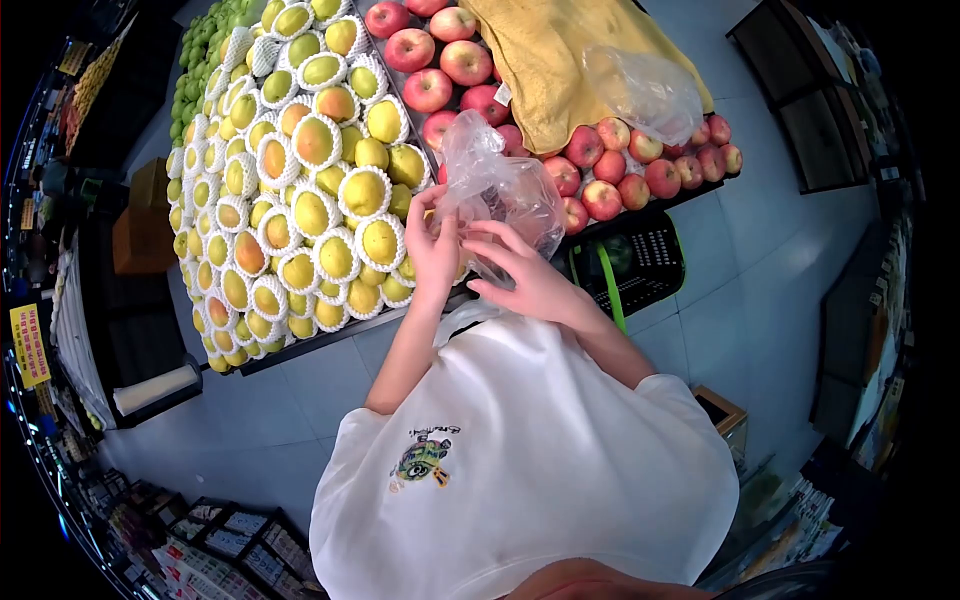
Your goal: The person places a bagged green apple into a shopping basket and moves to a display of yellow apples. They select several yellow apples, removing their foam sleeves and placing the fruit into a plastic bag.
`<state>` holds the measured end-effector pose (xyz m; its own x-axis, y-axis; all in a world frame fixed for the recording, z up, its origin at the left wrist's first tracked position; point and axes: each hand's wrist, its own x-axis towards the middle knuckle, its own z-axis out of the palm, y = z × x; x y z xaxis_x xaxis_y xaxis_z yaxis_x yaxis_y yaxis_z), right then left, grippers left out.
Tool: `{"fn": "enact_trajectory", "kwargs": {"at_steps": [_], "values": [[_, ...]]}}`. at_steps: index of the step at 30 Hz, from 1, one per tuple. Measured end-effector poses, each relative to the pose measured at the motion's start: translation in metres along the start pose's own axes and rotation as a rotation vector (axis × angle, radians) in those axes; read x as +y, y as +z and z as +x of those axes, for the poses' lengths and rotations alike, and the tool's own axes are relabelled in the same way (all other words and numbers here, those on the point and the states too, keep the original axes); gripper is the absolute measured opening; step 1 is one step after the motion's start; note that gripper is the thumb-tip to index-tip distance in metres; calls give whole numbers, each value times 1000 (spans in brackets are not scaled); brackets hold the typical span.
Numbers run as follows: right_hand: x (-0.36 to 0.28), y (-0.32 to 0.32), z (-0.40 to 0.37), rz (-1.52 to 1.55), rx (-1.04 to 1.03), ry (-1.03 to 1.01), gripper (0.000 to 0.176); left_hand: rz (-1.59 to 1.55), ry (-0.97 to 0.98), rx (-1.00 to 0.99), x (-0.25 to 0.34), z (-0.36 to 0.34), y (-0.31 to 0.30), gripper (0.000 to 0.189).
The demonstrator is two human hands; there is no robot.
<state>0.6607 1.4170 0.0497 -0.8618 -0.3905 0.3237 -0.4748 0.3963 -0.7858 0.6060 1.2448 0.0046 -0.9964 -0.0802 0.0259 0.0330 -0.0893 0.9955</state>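
Note:
A clear plastic bag (515, 195) hangs crumpled in front of me, over the near edge of the fruit display. My left hand (433, 250) pinches the bag's film between thumb and fingers. Close beside it, my right hand (525, 275) has its fingers stretched out and apart, with the fingertips against the bag. What lies inside the bag, if anything, cannot be made out. Yellow pears (312, 212) in white foam nets are piled to the left of my hands. Red apples (465, 62) lie beyond the bag and to its right.
A yellow cloth (545, 75) covers part of the apples, with another clear plastic bag (650, 95) on it. A black basket (655, 265) with a green handle (610, 285) stands right of my arm. Green fruit (200, 65) sits at far left. Dark shelving (800, 100) stands at right.

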Motion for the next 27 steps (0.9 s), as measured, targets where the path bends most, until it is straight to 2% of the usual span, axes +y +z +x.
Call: {"fn": "enact_trajectory", "kwargs": {"at_steps": [1,2,3,5,6,7,8,9,10,11,12,13,15,16,17,18,19,20,21,23,24,25,27], "values": [[-1,-7,-2,221,30,42,47,9,26,14,0,0,-5,33],[3,-14,-5,274,64,87,37,15,25,23,5,-1,-6,33],[10,-17,-9,282,59,85,37,20,-30,19,13,-3,-7,33],[30,-16,-18,723,197,393,33,31,-84,18,22,-4,-8,33],[39,-14,-18,436,402,314,29,92,-59,35,24,-3,-8,35],[50,-15,-13,46,694,65,40,154,-36,52,25,-3,-10,38],[47,-24,-3,-166,760,52,57,573,294,124,9,2,-18,45],[43,-33,5,-380,820,35,75,578,293,129,21,-1,-13,45],[51,-31,8,-373,818,34,75,849,458,207,35,-6,-9,48],[63,-24,7,0,670,194,91,1120,623,280,51,-11,-2,52],[76,-16,5,367,505,345,109,1188,647,285,60,-18,4,57],[92,-4,5,371,508,343,109,1191,651,285,54,-24,6,57],[109,18,9,410,387,146,119,748,1085,176,38,-39,10,53],[109,22,8,461,371,187,106,604,1093,-27,33,-49,16,47],[104,23,13,468,365,187,106,460,1085,-226,32,-57,22,41],[97,22,19,551,405,200,96,468,1080,-225,37,-60,29,41],[93,20,25,630,447,207,88,598,897,-356,43,-59,36,35],[89,18,26,677,424,250,66,718,710,-481,48,-56,41,29],[85,14,24,679,424,249,66,720,711,-482,46,-52,41,29],[78,-1,22,533,325,229,48,654,300,-277,39,-37,36,27],[75,-7,18,725,303,329,35,749,292,-355,36,-26,27,31],[72,-15,15,722,308,331,35,746,293,-360,35,-23,24,31],[69,-29,11,778,166,460,32,928,413,-461,46,-17,26,34]]}}
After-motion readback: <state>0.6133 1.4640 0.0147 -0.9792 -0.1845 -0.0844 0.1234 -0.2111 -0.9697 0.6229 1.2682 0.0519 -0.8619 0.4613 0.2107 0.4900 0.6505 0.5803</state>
